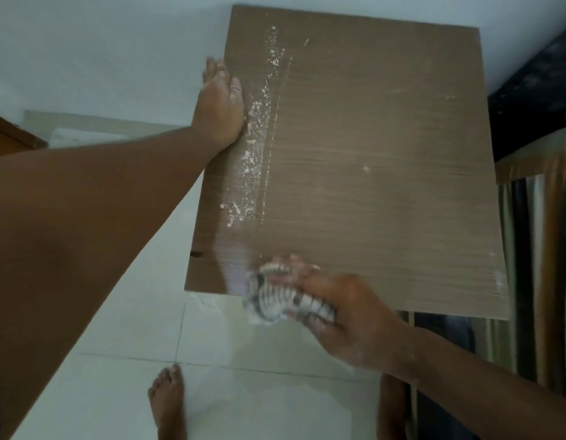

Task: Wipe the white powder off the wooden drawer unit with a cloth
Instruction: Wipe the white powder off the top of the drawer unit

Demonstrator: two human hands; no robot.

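Fingers, right hand: grip cloth at drawer unit near edge | left hand: straight, beside powder

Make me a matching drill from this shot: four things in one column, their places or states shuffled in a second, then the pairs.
1 left hand
2 right hand
3 white powder
4 bare foot

A on the floor tiles
B streaked along the drawer unit's left side
C gripping the striped cloth
D flat against the drawer unit's left edge

Pairs: 1-D, 2-C, 3-B, 4-A
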